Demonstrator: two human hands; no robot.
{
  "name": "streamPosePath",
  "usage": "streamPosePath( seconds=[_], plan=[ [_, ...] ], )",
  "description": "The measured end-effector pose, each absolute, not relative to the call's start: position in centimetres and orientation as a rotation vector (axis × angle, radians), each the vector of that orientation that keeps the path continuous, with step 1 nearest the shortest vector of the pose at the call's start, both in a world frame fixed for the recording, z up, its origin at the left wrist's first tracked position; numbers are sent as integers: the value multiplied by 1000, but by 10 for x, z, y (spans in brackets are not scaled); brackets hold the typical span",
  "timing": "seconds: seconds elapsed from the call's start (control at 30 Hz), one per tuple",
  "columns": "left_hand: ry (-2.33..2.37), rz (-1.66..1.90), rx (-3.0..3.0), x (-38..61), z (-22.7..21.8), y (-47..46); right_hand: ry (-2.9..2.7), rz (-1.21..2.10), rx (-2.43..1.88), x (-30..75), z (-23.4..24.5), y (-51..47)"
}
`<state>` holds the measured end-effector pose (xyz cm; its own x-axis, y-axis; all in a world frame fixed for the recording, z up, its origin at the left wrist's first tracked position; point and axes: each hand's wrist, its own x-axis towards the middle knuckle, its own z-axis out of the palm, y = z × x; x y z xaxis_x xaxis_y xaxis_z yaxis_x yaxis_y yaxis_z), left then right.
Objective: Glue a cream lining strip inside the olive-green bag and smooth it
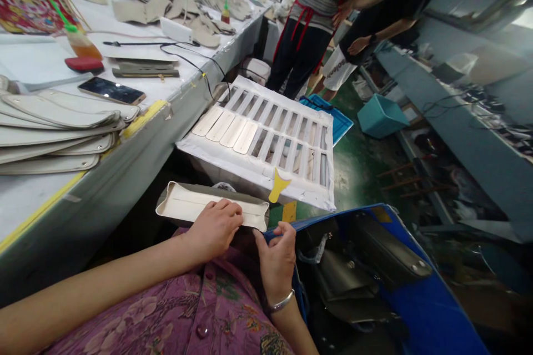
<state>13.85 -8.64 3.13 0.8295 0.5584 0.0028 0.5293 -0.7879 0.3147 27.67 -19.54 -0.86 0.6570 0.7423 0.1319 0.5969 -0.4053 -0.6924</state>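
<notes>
In front of my lap lies a bag [166, 208] with dark olive sides and a long cream panel facing up. A seam line runs along the panel. My left hand [219, 227] presses on the panel, its fingers bent and close together, gripping the bag. At the panel's right corner my right hand [277, 260] is closed, with thumb and finger pinching the bag's edge. The bag's underside is hidden. To the right of my right hand, a blue bin [433, 299] holds several dark bags [345, 272].
A white slatted stand [258, 158] bears several cream strips [225, 127] and a yellow tool [278, 186]. On the left table are stacked cream pieces [54, 133], a phone [110, 90] and a glue bottle [81, 44]. Two people stand beyond; a teal bin [381, 116] is behind.
</notes>
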Motion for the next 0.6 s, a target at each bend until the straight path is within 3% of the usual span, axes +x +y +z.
streamPosePath(
  seconds=[0.17,0.23,0.4,0.6],
  plan=[
    [836,101,2699,140,34,-82,-659,1150,-1946,274,-9,-187],
    [831,74,2701,142,36,-80,-477,1370,-1820,268,-8,-184],
    [821,28,2680,146,35,-71,-338,1433,-1635,246,-8,-175],
    [858,209,2564,119,33,-59,-261,1323,-1589,232,-12,-171]
  ],
)
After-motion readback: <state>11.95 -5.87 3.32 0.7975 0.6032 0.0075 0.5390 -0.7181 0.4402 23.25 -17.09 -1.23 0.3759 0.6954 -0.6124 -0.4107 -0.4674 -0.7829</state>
